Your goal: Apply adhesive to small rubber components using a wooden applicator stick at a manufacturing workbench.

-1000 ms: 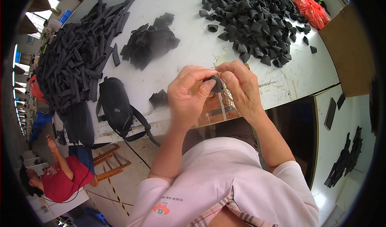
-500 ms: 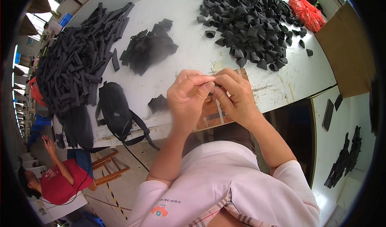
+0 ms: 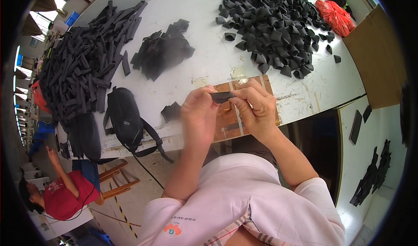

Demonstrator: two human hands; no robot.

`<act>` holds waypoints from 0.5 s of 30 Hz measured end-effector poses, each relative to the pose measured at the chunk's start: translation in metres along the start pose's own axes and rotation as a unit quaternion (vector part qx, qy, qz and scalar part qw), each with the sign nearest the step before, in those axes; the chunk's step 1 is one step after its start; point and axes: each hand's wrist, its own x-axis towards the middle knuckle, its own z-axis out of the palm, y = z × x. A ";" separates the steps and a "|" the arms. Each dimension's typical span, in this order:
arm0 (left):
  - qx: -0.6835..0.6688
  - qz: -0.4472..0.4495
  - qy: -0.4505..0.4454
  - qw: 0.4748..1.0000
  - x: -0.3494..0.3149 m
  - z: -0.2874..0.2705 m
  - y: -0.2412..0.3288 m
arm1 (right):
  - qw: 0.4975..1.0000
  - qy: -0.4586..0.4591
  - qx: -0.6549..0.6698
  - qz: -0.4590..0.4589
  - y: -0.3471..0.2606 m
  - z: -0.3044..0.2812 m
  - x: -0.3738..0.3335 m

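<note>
piece [image 3: 222, 97]: small, black, short, flat-looking, seen nearly edge-on, long side running left to right; finer detail too small to tell. sits between hands, over brown board [image 3: 225, 115]. left hand [image 3: 198, 109] pinches its left end, right hand [image 3: 257, 109] its right end, both with thumb and fingers. board lies at near edge of white table [image 3: 209, 41]. farther out: black loops [image 3: 270, 24] heaped right, black strips [image 3: 82, 58] left.
</note>
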 end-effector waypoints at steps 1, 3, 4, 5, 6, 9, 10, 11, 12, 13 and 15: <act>0.044 0.024 0.006 0.999 -0.002 -0.001 -0.002 | 1.000 0.011 -0.007 -0.002 0.001 0.001 -0.003; 0.112 0.043 0.000 0.993 0.001 0.001 0.002 | 1.000 0.008 -0.020 -0.005 0.000 0.002 0.000; 0.182 0.060 -0.006 0.981 0.003 0.002 0.005 | 0.999 0.008 -0.031 -0.007 0.000 0.003 0.001; 0.181 0.063 -0.001 0.981 0.006 0.003 0.007 | 1.000 0.003 -0.029 -0.008 -0.001 0.003 0.002; 0.270 0.060 -0.019 0.961 0.006 0.004 0.010 | 1.000 -0.010 -0.028 0.008 -0.002 0.004 0.003; 0.392 0.040 -0.040 0.918 0.002 0.002 0.008 | 0.998 -0.039 -0.041 0.024 -0.008 -0.002 0.006; 0.398 0.032 -0.036 0.916 0.001 0.000 0.005 | 0.998 -0.048 -0.031 0.029 -0.005 -0.005 0.008; 0.405 0.023 -0.032 0.914 0.000 -0.002 0.003 | 0.997 -0.061 0.028 0.034 -0.007 -0.011 0.016; 0.407 0.021 -0.026 0.913 0.001 -0.008 0.001 | 0.964 -0.019 0.208 0.163 -0.004 -0.019 0.018; 0.499 0.089 0.059 0.860 0.001 -0.021 -0.001 | 0.917 0.008 0.331 0.221 0.000 -0.029 0.032; 0.662 0.195 0.172 0.703 0.005 -0.056 0.000 | 0.893 0.149 0.355 0.235 0.004 -0.036 0.059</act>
